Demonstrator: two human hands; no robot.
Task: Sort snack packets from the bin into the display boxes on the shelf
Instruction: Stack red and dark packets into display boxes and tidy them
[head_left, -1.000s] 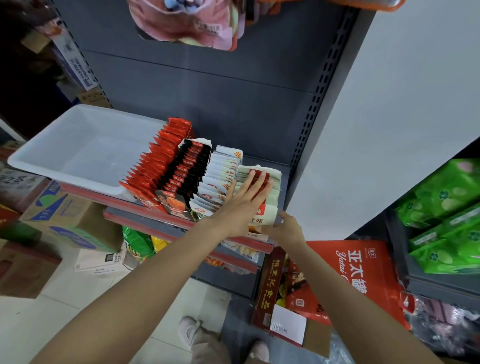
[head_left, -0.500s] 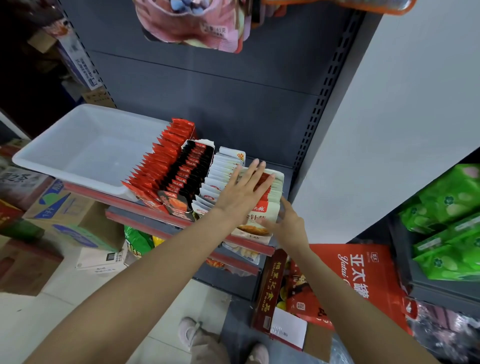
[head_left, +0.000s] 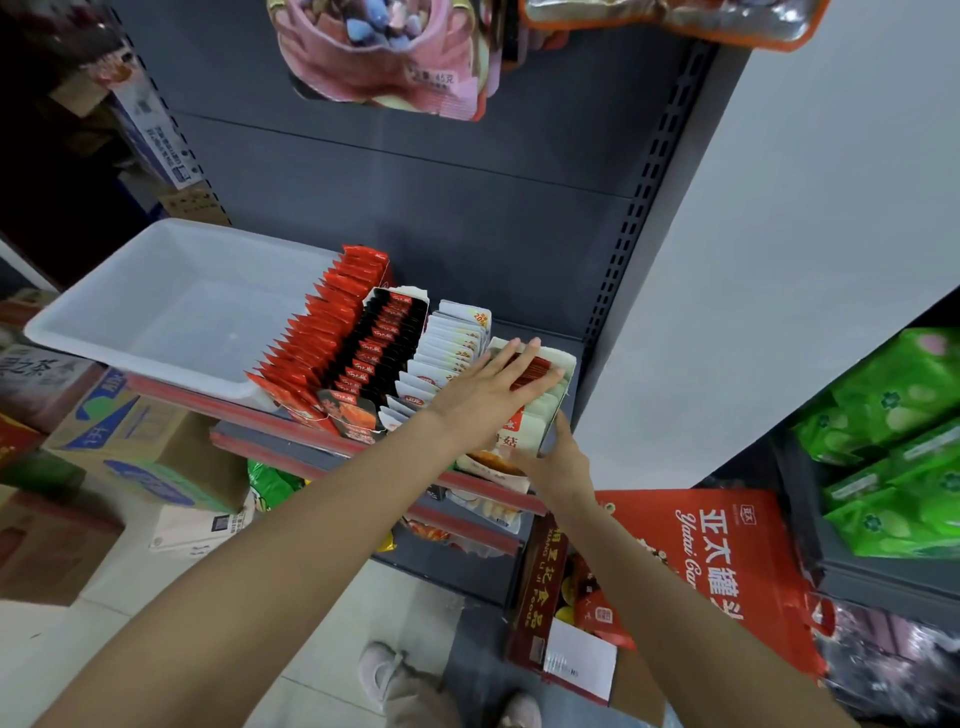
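Since a moment ago the left hand (head_left: 485, 395) has slid further over the rightmost display box (head_left: 524, 441), fingers flat on its packets; the right hand (head_left: 558, 462) grips its front corner. Packet rows run front-to-back along the shelf (head_left: 322, 444), beside the white bin (head_left: 156, 332).

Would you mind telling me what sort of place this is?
Most likely a small grocery shop: a grey slotted retail shelf holds display boxes packed with snack packets, hanging snack bags above, stock cartons on the floor.
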